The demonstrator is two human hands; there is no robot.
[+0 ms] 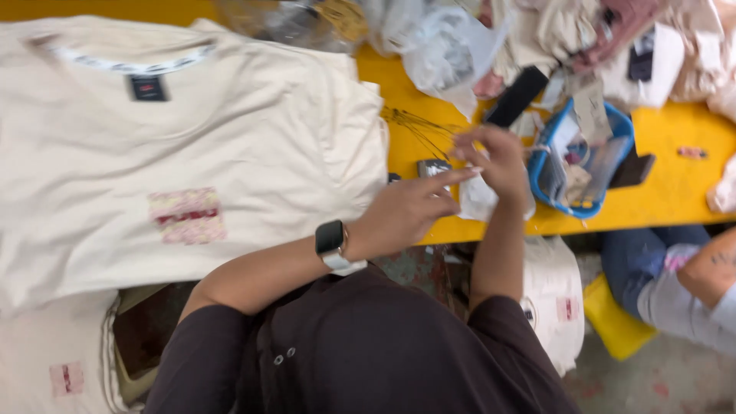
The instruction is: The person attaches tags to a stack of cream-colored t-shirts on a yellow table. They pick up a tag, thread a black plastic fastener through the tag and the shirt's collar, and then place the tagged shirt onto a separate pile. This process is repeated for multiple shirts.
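A cream T-shirt lies flat on the yellow bench. Beside it, the left hand and right hand together pinch a small white tag; blur hides the grip. A blue basket sits right. Tagging seems underway; next needs steady fingers.

The shirt is matt cream cloth, soft and smooth, with a dark woven label at the neck and a rough pink patch on it. The table has a smooth, painted-looking yellow top. The basket is glossy blue plastic. The bags behind are thin clear plastic, crinkled and shiny. The wires look like thin dark metal. The watch has a glossy black face and a pale matt band. The phone is glossy black. The sleeves are dark matt cloth.
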